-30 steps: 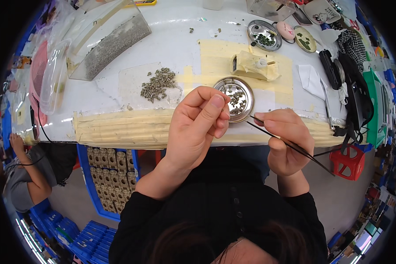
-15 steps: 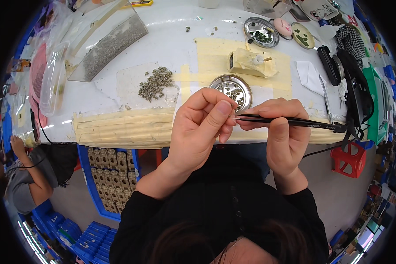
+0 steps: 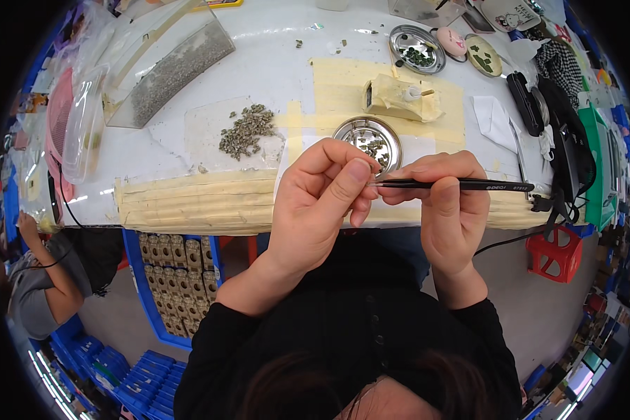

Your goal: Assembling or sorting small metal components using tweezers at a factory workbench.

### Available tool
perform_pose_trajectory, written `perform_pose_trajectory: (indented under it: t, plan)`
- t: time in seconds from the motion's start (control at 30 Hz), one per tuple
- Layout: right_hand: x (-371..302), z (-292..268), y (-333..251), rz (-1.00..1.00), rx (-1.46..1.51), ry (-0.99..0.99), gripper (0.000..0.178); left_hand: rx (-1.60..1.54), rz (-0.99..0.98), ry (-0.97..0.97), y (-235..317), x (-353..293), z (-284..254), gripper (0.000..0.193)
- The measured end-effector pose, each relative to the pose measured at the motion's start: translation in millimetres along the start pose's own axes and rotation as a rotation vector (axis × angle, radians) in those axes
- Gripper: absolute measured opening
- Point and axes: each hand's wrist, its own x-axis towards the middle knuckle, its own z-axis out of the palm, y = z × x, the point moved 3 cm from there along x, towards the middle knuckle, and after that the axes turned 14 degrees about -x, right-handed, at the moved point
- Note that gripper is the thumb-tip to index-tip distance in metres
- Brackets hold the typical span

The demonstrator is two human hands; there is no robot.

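Black tweezers (image 3: 469,184) lie in my right hand (image 3: 449,203), closed around them, their tips pointing left. Those tips reach the fingertips of my left hand (image 3: 322,203), which is closed in a pinch; whatever it holds is too small to make out. Just beyond my hands stands a round metal dish (image 3: 397,155) with small grey-green pieces in it, its near part hidden by my fingers. To the left, a heap of similar small pieces (image 3: 248,131) lies on a clear sheet (image 3: 196,133).
A taped block (image 3: 399,101) stands behind the dish. Farther right are a metal dish with green pieces (image 3: 418,50) and a pale dish (image 3: 484,56). A clear bin (image 3: 175,73) of grey bits stands at left. Padded tape (image 3: 196,203) covers the table edge. Another person's arm (image 3: 52,273) shows far left.
The tweezers have turned slightly in my right hand, their back end now higher and their two arms looking closer together. My left hand stays nearly still.
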Motion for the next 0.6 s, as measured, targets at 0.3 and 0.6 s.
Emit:
perform_pose_trajectory:
  t: [0.3,0.6]
  plan:
    - [-2,-1,13,0.083,0.177,0.028,0.028,-0.039,0.005,0.010,0,1,2,0.015]
    - [-3,0,18,0.255,0.305,0.054,0.028,-0.027,-0.010,-0.013,-2,0,1,0.012]
